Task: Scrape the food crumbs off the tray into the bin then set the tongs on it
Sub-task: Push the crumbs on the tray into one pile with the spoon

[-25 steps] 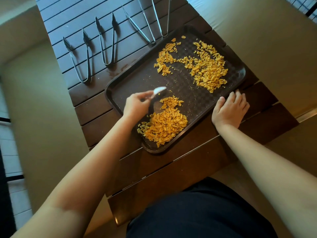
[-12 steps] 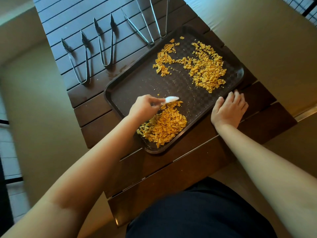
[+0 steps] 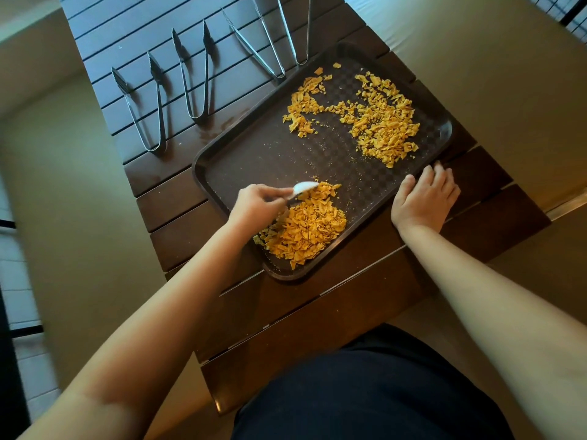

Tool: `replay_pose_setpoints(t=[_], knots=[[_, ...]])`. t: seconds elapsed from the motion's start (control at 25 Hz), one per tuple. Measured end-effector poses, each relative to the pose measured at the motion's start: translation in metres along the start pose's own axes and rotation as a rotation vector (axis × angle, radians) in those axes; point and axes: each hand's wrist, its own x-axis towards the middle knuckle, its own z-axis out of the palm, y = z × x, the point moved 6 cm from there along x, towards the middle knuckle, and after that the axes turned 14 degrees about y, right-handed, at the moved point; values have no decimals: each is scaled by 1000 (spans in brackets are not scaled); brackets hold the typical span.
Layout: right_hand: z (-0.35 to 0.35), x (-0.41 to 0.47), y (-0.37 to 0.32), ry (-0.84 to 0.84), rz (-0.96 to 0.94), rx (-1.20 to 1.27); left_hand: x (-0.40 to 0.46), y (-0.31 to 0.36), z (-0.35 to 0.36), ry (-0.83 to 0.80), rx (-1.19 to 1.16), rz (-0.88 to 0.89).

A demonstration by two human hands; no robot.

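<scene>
A dark brown rectangular plastic tray (image 3: 324, 160) is laid at a slant on the dark slatted wooden counter (image 3: 178, 223), its long axis running from the lower centre of the frame toward the upper right. Orange-yellow food crumbs are seen in two groups: a gathered heap (image 3: 305, 230) at the tray's near corner, lower centre, and a looser spread (image 3: 374, 119) at the far end, upper right. A small white scraper (image 3: 304, 187) is pinched in the curled fingers of the left hand (image 3: 257, 204), its blade touching the upper edge of the near heap. The right hand (image 3: 422, 198) is rested with straight fingers against the tray's right-hand long rim, gripping nothing.

The far spread lies up and to the right of the left hand, along the tray's long axis; the right hand is nearer to it but holds no tool. The next stroke is judged to call for a reach along that axis.

Four pairs of metal tongs are laid on the counter beyond the tray: two dark-tipped pairs (image 3: 178, 90) at upper left, two slimmer pairs (image 3: 279, 36) at top centre. No bin is in view.
</scene>
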Motion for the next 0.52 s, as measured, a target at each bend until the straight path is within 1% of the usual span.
replay_pose_setpoints(t=[0.04,0.08,0.2,0.24,0.28,0.4,0.52], knots=[[0,0,0,1,2,2,-3,2,4,-41,4,14],[-1,0,0,2,3,2,-3,4,5,-25,-14,22],[-1,0,-1,7,0,5,9,5,-8,200,-100,-10],[-1,0,-1,8,1,7,12,5,-10,241,-105,-27],[-1,0,-1,7,2,8,15,4,-10,242,-103,-39],[-1,0,-1,4,2,3,9,10,2,109,-84,-20],[-1,0,0,2,3,2,-4,12,13,-29,12,23]])
